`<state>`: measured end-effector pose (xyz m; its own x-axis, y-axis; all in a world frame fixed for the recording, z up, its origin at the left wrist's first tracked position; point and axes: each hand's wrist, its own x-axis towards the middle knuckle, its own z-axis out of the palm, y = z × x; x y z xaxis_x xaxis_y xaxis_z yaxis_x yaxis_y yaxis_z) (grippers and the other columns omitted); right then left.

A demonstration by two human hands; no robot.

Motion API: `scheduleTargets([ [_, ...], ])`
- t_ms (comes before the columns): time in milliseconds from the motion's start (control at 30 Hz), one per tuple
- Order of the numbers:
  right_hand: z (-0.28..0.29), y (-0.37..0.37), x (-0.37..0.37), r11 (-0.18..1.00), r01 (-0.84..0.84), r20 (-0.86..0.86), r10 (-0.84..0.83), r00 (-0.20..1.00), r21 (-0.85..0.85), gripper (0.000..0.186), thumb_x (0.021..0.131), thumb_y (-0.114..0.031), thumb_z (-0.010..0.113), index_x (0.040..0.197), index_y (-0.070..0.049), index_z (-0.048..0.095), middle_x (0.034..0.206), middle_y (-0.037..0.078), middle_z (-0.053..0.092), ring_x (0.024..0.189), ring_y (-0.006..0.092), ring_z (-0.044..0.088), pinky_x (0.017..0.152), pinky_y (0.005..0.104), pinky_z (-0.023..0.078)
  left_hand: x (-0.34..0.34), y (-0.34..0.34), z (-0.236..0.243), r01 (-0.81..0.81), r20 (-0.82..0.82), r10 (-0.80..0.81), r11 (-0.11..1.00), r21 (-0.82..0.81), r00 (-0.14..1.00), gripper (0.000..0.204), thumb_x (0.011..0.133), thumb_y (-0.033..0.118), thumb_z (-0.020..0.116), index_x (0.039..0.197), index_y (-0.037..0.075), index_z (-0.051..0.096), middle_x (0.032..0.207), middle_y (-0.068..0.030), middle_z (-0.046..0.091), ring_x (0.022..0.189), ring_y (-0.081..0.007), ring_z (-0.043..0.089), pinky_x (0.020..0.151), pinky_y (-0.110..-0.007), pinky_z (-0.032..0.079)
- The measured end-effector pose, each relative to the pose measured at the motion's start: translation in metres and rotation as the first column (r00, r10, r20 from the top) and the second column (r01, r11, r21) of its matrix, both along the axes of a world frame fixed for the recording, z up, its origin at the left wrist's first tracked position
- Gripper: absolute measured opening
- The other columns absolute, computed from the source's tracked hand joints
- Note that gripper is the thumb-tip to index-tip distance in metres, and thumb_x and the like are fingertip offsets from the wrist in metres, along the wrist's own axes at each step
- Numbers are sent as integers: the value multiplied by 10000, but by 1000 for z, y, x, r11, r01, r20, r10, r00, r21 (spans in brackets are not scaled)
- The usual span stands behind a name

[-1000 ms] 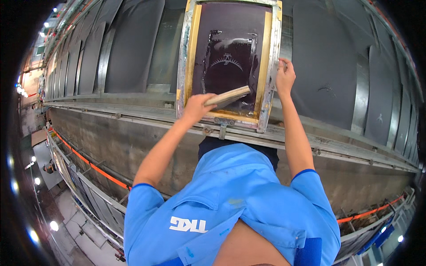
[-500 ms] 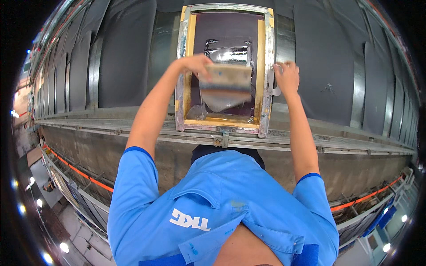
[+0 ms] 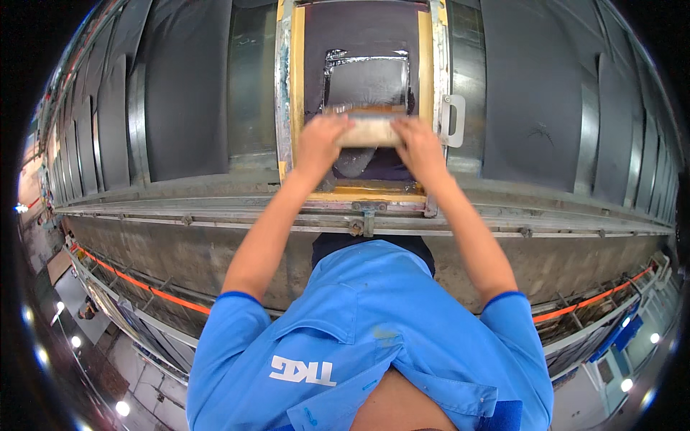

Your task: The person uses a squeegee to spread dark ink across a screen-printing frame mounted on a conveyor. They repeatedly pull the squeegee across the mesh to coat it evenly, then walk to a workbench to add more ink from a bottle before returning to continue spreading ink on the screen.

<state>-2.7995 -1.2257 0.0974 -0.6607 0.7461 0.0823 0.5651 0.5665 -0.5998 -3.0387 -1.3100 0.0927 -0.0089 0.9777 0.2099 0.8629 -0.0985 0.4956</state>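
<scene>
We see a long bench (image 3: pixel 215 237) running across the view on the near side of both hands, with dark fabric panels (image 3: pixel 190 86) laid flat on it out to the left of the left hand and more of them (image 3: pixel 532 86) out to the right of the right hand. Under both hands lies a screen-printing frame (image 3: pixel 296 86) with yellowish wooden rails and a dark mesh; the glossy square print area (image 3: pixel 368 80) sits just beyond the fingertips. A metal hinge clamp (image 3: pixel 366 215) at the frame's near edge lies below the wrists, and a pale handle bracket (image 3: pixel 453 118) sticks out just to the right of the right hand.

Between the two hands we see a wooden squeegee (image 3: pixel 370 129), lying crosswise on the mesh at the near edge of the print area. Our left hand (image 3: pixel 321 140) is curled around the squeegee's left end, fingers wrapped over the top, grasping it firmly. Our right hand (image 3: pixel 419 144) is clenched the same way on the right end, knuckles up. The hands are set close together, with only the middle stretch of the wooden grip showing between them; both forearms reach straight out from the blue shirt (image 3: pixel 374 337) at the near edge of the view
</scene>
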Motion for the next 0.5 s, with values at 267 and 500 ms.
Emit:
scheduleTargets([
  [267, 32, 15, -1, 984, -41, 99, 24, 995, 174, 382, 718, -68, 741, 1097, -86, 693, 1114, 94, 653, 1087, 302, 601, 944, 410, 504, -19, 7, 15, 49, 148, -36, 995, -89, 988, 511, 676, -133, 633, 1115, 109, 729, 1153, -92, 709, 1108, -283, 649, 989, -383, 513],
  [500, 25, 158, -48, 997, 64, -36, -63, 997, 43, 342, 757, -65, 717, 1098, -66, 713, 1062, 158, 703, 1009, 350, 658, 908, 438, 528, -65, 155, 22, -4, 117, 12, 998, -68, 993, 330, 725, 73, 731, 1050, 123, 756, 992, -127, 729, 937, -320, 687, 857, -392, 539],
])
